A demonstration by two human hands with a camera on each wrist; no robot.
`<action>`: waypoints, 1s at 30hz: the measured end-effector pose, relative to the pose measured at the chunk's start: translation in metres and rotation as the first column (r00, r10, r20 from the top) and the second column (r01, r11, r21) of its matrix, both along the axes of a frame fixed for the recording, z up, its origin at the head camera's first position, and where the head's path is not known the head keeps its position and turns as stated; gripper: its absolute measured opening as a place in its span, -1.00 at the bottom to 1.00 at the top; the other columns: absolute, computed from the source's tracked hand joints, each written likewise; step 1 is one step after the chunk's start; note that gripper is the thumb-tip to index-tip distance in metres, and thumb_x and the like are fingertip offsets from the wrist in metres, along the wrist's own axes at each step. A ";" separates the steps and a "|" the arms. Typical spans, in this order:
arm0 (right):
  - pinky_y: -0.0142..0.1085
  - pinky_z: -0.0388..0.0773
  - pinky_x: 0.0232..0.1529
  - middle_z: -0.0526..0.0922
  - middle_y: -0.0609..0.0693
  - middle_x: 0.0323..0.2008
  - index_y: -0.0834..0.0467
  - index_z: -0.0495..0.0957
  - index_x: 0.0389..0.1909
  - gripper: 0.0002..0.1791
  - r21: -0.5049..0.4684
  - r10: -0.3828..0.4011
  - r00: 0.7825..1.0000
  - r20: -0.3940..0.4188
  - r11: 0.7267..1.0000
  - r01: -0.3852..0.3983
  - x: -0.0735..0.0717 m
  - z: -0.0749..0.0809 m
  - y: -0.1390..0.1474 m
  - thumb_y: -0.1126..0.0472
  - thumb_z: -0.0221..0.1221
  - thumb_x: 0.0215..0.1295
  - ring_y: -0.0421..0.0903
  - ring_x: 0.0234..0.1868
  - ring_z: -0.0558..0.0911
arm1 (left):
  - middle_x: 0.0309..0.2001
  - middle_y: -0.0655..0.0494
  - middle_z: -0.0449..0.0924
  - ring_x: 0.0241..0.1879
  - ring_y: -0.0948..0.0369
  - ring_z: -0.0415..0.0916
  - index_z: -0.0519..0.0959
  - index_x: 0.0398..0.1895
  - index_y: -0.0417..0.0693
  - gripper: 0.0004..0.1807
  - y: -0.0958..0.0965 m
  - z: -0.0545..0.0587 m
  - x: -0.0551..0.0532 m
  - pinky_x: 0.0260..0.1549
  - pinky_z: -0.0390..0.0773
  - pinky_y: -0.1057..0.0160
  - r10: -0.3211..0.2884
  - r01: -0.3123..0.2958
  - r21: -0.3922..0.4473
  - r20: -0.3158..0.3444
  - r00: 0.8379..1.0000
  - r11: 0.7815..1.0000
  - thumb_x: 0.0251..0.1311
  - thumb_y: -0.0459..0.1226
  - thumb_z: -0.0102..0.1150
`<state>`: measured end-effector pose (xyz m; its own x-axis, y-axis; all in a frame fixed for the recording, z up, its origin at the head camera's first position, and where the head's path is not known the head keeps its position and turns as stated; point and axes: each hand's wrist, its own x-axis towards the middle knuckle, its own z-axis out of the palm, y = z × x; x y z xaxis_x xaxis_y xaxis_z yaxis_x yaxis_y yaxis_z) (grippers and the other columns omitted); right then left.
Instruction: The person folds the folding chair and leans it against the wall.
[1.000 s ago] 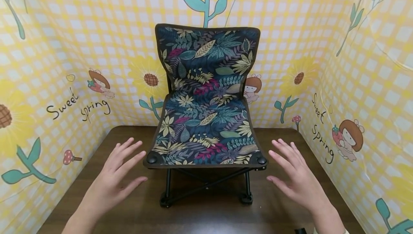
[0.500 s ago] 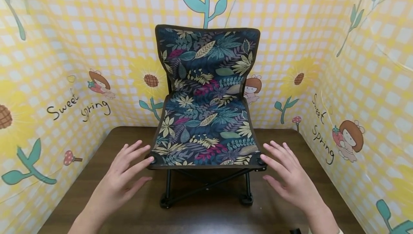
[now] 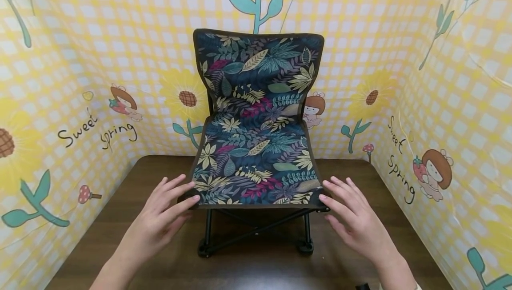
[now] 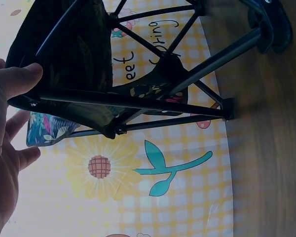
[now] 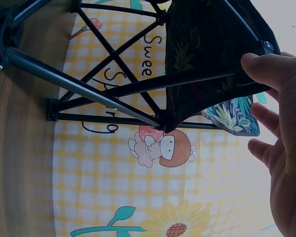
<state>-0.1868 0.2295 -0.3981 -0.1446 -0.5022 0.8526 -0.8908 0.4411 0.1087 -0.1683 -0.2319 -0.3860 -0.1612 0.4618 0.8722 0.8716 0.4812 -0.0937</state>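
Observation:
A small folding chair (image 3: 256, 147) with dark leaf-patterned fabric stands unfolded, facing me, its crossed black legs (image 3: 256, 232) below the seat. My left hand (image 3: 150, 225) is at the seat's front left corner, fingers extended over the top edge. At the front right corner, my right hand (image 3: 360, 219) lies in the same way. In the left wrist view, the left thumb (image 4: 22, 81) is by the underside of the corner. The right wrist view has the right thumb (image 5: 266, 66) likewise beneath its corner. Whether either thumb presses the frame is hard to tell.
The chair stands on a dark brown wooden table (image 3: 256, 272). Yellow checked cloth (image 3: 160, 23) with flowers and cartoon figures encloses it at the back and both sides. A small black object (image 3: 363, 286) shows at the bottom edge near my right wrist.
Both hands have moved inward, from beside the seat to its front corners, with fingertips now over the edge. The chair has stayed in place.

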 end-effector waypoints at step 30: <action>-0.04 0.45 0.38 0.69 0.36 -0.01 0.37 0.69 -0.04 -0.72 -0.047 0.075 0.992 -0.099 0.996 -0.080 -0.005 0.001 -0.019 0.35 0.01 0.57 0.26 0.09 0.66 | 0.02 -0.28 0.67 0.15 -0.16 0.57 0.74 -0.01 -0.22 -0.69 0.006 0.001 -0.004 0.49 0.26 0.01 -0.081 0.081 -0.014 -0.007 0.997 0.997 0.57 -0.33 -0.04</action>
